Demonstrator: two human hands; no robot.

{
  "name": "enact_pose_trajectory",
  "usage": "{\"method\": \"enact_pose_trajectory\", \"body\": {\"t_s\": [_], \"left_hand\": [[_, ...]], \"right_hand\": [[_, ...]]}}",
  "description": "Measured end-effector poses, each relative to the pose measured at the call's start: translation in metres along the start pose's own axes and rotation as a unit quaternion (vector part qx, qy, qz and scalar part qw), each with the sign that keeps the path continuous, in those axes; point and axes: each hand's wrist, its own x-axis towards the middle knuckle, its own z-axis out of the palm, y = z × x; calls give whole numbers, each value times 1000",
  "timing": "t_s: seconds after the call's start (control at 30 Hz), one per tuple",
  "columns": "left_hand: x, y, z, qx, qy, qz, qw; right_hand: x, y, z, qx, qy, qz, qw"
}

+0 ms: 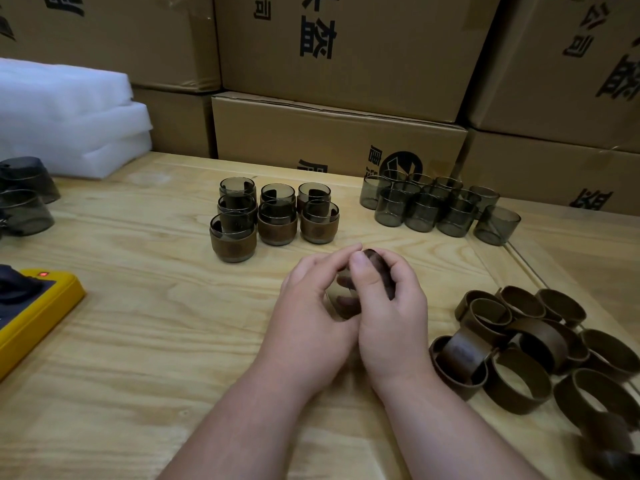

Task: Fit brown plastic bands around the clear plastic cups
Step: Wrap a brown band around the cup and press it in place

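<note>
Both hands meet over the middle of the wooden table (145,323). My left hand (311,306) grips a clear smoky cup (341,299) lying on its side; fingers show through its wall. My right hand (391,306) grips a brown band (382,271) at the cup's far end, thumb pressed on top. Several cups with bands (277,220) stand in rows behind the hands. Several bare clear cups (429,206) cluster at the back right. A heap of loose brown bands (533,351) lies to the right.
Stacked cardboard boxes (339,133) wall off the back. White foam sheets (69,119) lie at the back left, with dark cups (24,202) below them. A yellow device (38,306) sits at the left edge. A raised strip (519,261) runs along the table's right side.
</note>
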Motion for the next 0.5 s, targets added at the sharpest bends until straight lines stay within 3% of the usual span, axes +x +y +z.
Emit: {"method": "enact_pose_trajectory", "body": {"t_s": [0.5], "left_hand": [[0,0,1,-50,-10,4,999]], "right_hand": [[9,4,-3,28,86,85,992]]}}
